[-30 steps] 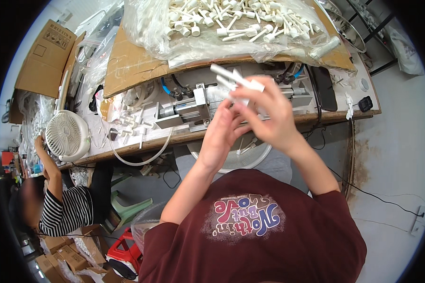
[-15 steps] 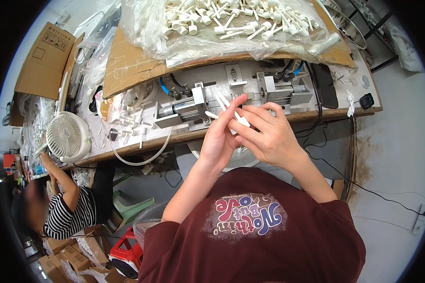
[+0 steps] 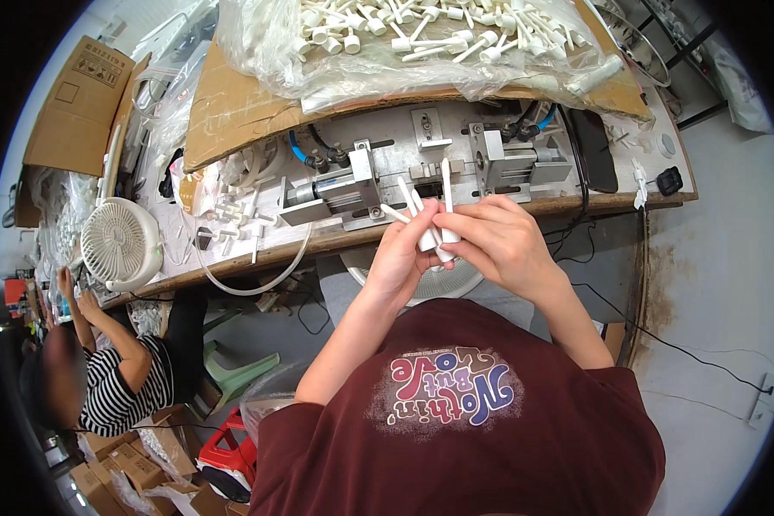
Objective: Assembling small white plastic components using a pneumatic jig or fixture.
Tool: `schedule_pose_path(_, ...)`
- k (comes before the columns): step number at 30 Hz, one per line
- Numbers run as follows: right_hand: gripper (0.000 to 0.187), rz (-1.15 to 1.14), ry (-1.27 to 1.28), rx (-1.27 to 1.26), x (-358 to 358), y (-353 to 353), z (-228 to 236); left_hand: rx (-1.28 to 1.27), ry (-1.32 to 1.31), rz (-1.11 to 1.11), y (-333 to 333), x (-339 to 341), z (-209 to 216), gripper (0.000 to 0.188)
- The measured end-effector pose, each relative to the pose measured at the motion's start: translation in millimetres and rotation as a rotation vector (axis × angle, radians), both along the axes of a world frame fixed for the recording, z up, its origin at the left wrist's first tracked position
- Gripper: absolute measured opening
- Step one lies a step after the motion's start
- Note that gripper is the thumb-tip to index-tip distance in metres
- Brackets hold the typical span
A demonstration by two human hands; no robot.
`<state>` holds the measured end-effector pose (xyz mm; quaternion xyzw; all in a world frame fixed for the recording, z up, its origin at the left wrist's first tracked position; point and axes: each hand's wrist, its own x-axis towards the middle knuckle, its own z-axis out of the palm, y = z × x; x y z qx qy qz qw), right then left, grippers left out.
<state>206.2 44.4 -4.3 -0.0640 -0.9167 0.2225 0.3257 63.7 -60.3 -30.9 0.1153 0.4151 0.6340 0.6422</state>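
Observation:
Close in front of the bench edge, my two hands meet over several white plastic sticks with wider, cap-like ends. My left hand (image 3: 402, 262) is closed around a few of them, their thin stems (image 3: 405, 189) fanning out past the fingers. Between thumb and fingertips, my right hand (image 3: 512, 249) pinches one white stick (image 3: 446, 187) that points away from me. The wider ends sit low, partly covered by my fingers. Just beyond the hands is a metal fixture with a left clamp unit (image 3: 334, 193), a right clamp unit (image 3: 512, 162) and a small block (image 3: 430, 172) between them.
A heap of similar white sticks (image 3: 430, 30) lies in clear plastic on cardboard (image 3: 232, 129) above the fixture. Loose white pieces (image 3: 232, 215) and a white fan (image 3: 122, 243) are at left; a black flat device (image 3: 593, 150) is at right. A co-worker in a striped shirt (image 3: 125, 387) sits lower left.
My right hand has drawn slightly right and turned; its stick now stands apart from the others, pointing away. My left hand has tilted, spreading its sticks. The co-worker's arms have shifted.

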Motion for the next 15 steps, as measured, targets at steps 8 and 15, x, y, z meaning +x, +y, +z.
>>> schedule_pose_path(8,0.033,-0.107,-0.022,-0.284,6.6,-1.4,-1.9,0.011,0.152,0.107,-5.7,-2.2,-3.9,0.032)
schedule_pose_path(15,0.027,-0.120,0.037,-0.104,-11.9,5.1,-38.7,0.049,0.246,0.166,-19.2,-13.3,-4.9,0.041)
